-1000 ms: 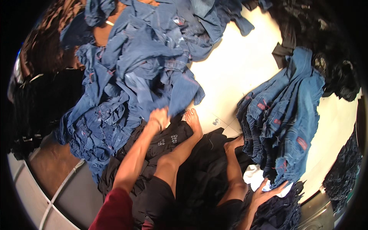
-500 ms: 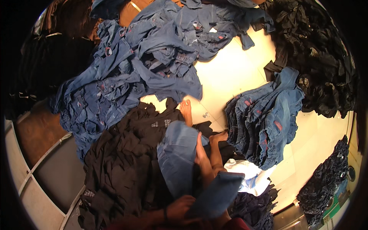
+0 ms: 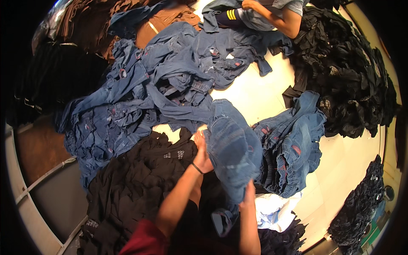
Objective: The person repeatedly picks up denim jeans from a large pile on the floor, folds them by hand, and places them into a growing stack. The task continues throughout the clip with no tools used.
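A pair of blue denim trousers (image 3: pixel 235 148), bunched and slightly blurred, hangs between my hands above the dark clothes. My left hand (image 3: pixel 205 162), with a dark band at the wrist, is at its left edge; the fingers pass partly behind the cloth and seem closed on it. At the lower right edge, my right hand (image 3: pixel 248 194) grips the denim. A narrow end of denim (image 3: pixel 223 222) dangles below, between my forearms. Just to the right lies a stack of denim trousers (image 3: pixel 293 148) with gathered waists. Toes of a bare foot (image 3: pixel 198 137) show beyond my left hand.
A large heap of loose denim (image 3: pixel 170 72) spreads ahead and left. Black clothes (image 3: pixel 140 174) lie under my left arm. Dark piles (image 3: pixel 344 76) stand at the right. A white bundle (image 3: pixel 274 210) sits beside my right forearm. Another person's arm (image 3: pixel 280 19) reaches in at the top.
Both hands have changed position, the left one moving forward from near my body. The denim trousers have risen and swung toward the stack. Another person has come into view at the top.
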